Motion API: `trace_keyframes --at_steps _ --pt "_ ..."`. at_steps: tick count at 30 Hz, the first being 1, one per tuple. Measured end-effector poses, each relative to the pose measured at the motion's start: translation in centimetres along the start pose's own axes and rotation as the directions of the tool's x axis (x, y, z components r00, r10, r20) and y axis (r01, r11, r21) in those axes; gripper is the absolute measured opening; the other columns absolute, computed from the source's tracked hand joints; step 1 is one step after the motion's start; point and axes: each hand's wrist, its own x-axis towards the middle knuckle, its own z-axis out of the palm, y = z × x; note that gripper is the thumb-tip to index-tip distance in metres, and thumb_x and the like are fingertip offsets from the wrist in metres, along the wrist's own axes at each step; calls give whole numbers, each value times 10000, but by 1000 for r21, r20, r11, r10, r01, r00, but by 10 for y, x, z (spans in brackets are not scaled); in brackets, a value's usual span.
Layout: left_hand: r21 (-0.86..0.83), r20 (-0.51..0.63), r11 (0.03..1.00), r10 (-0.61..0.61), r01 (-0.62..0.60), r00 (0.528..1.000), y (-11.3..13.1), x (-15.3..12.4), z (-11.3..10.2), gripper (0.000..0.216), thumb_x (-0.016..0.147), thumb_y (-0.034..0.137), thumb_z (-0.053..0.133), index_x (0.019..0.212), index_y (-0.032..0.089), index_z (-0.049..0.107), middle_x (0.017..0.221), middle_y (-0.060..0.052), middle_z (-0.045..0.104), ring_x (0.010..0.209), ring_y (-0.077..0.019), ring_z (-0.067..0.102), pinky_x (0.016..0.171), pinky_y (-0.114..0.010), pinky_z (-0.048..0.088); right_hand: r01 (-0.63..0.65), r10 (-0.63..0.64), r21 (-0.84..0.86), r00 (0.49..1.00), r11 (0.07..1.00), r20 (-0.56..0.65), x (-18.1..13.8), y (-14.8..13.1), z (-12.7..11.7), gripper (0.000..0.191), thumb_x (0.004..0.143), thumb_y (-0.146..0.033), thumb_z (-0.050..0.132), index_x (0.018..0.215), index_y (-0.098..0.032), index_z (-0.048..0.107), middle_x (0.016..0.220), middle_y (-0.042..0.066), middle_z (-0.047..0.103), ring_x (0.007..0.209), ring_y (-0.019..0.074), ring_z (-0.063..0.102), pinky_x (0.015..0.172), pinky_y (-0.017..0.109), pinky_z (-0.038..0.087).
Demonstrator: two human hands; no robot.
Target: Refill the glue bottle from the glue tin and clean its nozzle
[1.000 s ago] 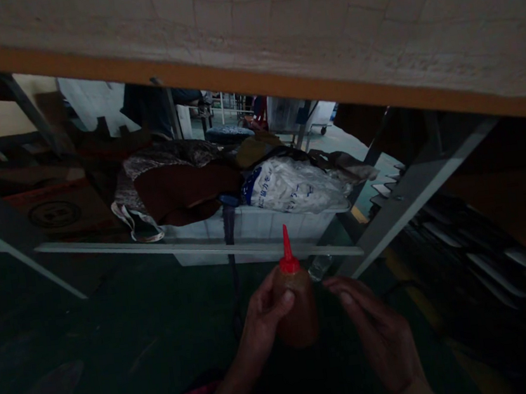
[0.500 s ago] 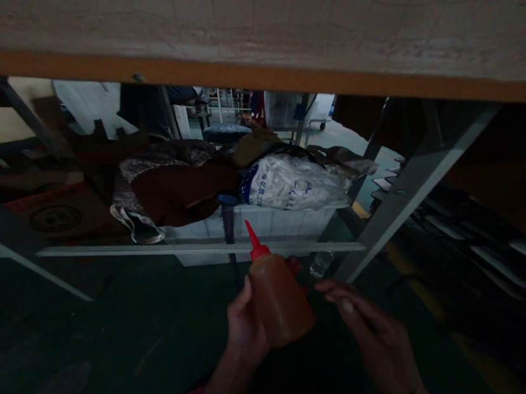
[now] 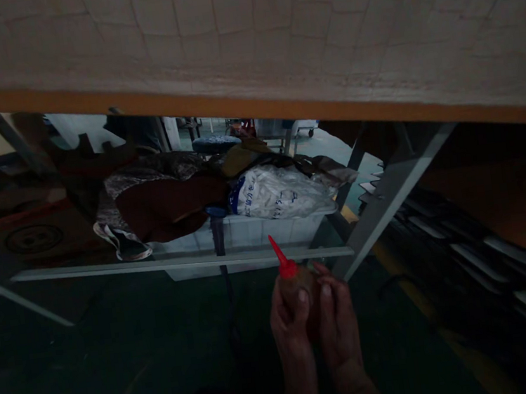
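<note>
Both hands are clasped round a brown squeeze bottle (image 3: 305, 283) with a red pointed nozzle (image 3: 281, 259) that tilts up and to the left. My left hand (image 3: 288, 321) wraps its left side with the thumb on the shoulder below the cap. My right hand (image 3: 336, 319) presses against its right side, fingers closed on it. Most of the bottle's body is hidden between the hands. They are held low under a table edge (image 3: 252, 105), in dim light above a dark green floor.
A worn, cracked tabletop (image 3: 271, 30) fills the upper view. Beneath it run grey metal frame bars (image 3: 179, 261) and a slanted leg (image 3: 387, 194). Behind stands a white plastic bin (image 3: 248, 234) heaped with dark fabric (image 3: 168, 202) and a white printed bag (image 3: 281, 191). Stacked flat parts (image 3: 500, 257) lie right.
My right hand, free beside the bottle before, has closed onto its right side. The bottle has shifted right and lower, and its nozzle now leans left. The view has dipped slightly.
</note>
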Motion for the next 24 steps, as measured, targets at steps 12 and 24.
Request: trace_keyframes --at_steps 12,24 --pt "297 220 953 -6 -62 975 -7 -21 14 619 799 481 526 1292 171 315 1323 -132 448 1233 -259 421 1039 -358 309 9 -28 -96 981 995 -191 -3 22 -23 262 949 -377 354 930 -177 521 855 48 584 774 184 566 669 280 401" --pt "347 293 929 26 -131 956 -15 -15 6 696 781 465 537 1333 167 236 1329 -143 428 1216 -276 430 1026 -380 328 49 -40 36 975 998 -219 -5 26 -18 225 956 -329 347 936 -173 509 825 39 555 738 164 540 667 278 406"
